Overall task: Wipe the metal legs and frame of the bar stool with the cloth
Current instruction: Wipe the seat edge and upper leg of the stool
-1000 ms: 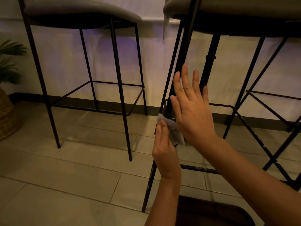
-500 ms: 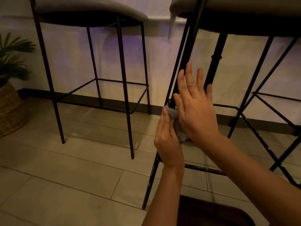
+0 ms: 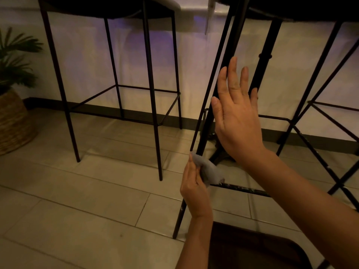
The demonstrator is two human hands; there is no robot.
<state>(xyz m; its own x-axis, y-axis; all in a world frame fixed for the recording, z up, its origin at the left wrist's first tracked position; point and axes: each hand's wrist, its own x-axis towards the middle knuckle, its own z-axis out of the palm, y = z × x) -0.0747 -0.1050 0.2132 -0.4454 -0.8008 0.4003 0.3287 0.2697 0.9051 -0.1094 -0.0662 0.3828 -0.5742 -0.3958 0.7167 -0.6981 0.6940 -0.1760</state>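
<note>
Our left hand (image 3: 195, 188), gripping the cloth (image 3: 208, 169), had slid down the stool's front leg (image 3: 202, 144) toward the footrest bar (image 3: 240, 188), while our flat, open right hand (image 3: 236, 121) steadied the leg above, so its lower stretch remained unwiped.

A person's left hand (image 3: 195, 188) is raised low and edge-on, its fingers wrapped round a bunched cloth (image 3: 208, 169). Above it, the right hand (image 3: 238, 121) is held up flat, back to the camera, fingers straight and slightly spread, forearm reaching in from lower right.
</note>
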